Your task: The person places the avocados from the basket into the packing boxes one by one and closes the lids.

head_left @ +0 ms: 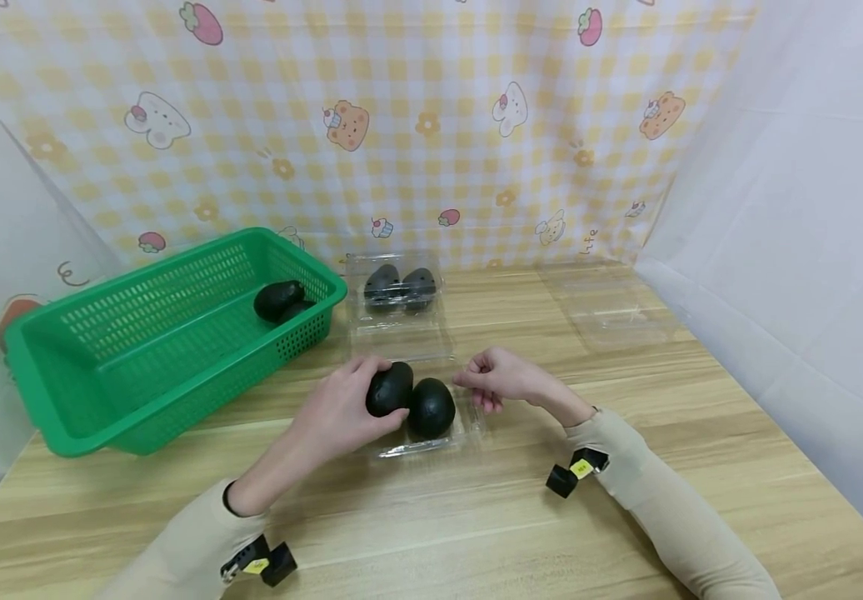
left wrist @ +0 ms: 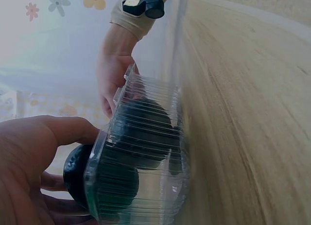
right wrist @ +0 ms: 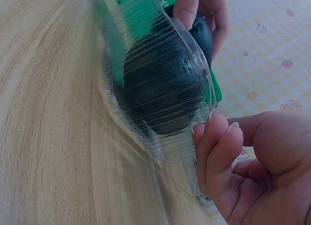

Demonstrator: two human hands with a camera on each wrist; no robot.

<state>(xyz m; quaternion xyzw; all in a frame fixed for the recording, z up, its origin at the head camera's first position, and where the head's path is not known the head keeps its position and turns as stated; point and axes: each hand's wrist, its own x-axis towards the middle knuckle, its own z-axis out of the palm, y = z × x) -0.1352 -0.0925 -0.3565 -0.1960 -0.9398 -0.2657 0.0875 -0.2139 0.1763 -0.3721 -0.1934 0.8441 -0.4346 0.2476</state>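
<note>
A clear plastic clamshell box (head_left: 416,449) lies on the table between both hands. Inside it, on the right, sits one dark avocado (head_left: 432,409). My left hand (head_left: 340,406) grips another avocado (head_left: 390,389) between thumb and fingers at the left of the box; in the left wrist view its lower part is behind the ribbed plastic wall (left wrist: 146,186). At the box's right end, my right hand (head_left: 502,379) pinches the plastic rim (right wrist: 212,106) between thumb and fingertips, its other fingers curled.
A green basket (head_left: 199,367) stands at the left with two avocados (head_left: 278,301) in its right end. Behind the hands is another clear box (head_left: 400,340) holding two avocados. Further right lies an empty clear box (head_left: 619,321). A checked curtain (head_left: 431,167) hangs along the back.
</note>
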